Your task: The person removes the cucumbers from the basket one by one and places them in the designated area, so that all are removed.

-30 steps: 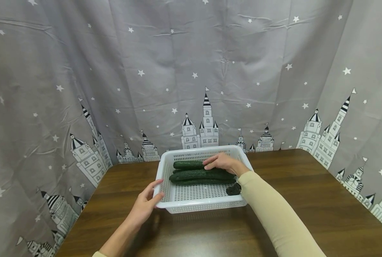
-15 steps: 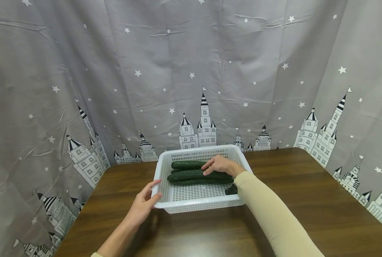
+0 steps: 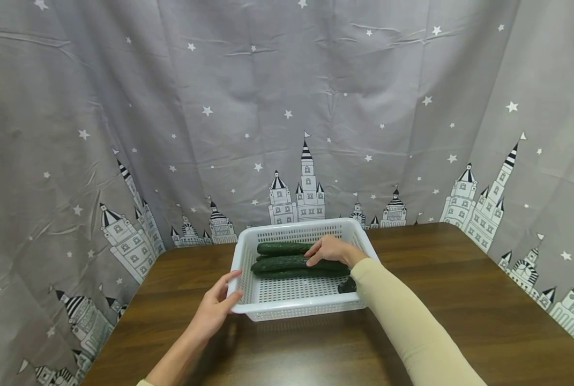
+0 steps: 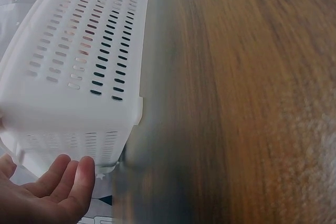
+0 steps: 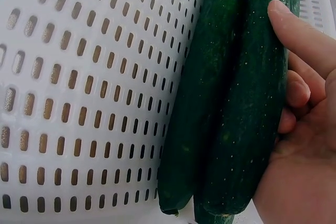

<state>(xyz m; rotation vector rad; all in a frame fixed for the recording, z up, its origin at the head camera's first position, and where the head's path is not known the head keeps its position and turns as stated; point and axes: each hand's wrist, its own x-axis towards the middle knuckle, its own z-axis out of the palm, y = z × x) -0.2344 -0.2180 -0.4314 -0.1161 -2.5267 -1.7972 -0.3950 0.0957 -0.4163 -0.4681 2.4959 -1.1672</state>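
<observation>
A white perforated plastic basket stands on the table, with several dark green cucumbers lying lengthwise in it. My left hand holds the basket at its left side near the front corner. In the left wrist view its fingertips are by the basket's wall. My right hand reaches inside and holds an upper cucumber. Its thumb lies on that cucumber's side, and the other fingers are bent behind it, partly hidden. Another cucumber lies alongside; the right ends are covered by the hand and sleeve.
Brown wooden table extends around the basket. Behind it hangs a grey curtain printed with stars and castles. A small dark object, its kind unclear, shows at the basket's right front beneath the right sleeve.
My right hand has lowered slightly onto the cucumbers, its thumb now against the nearer upper one. The head view has shifted a little. My left hand keeps its place on the basket.
</observation>
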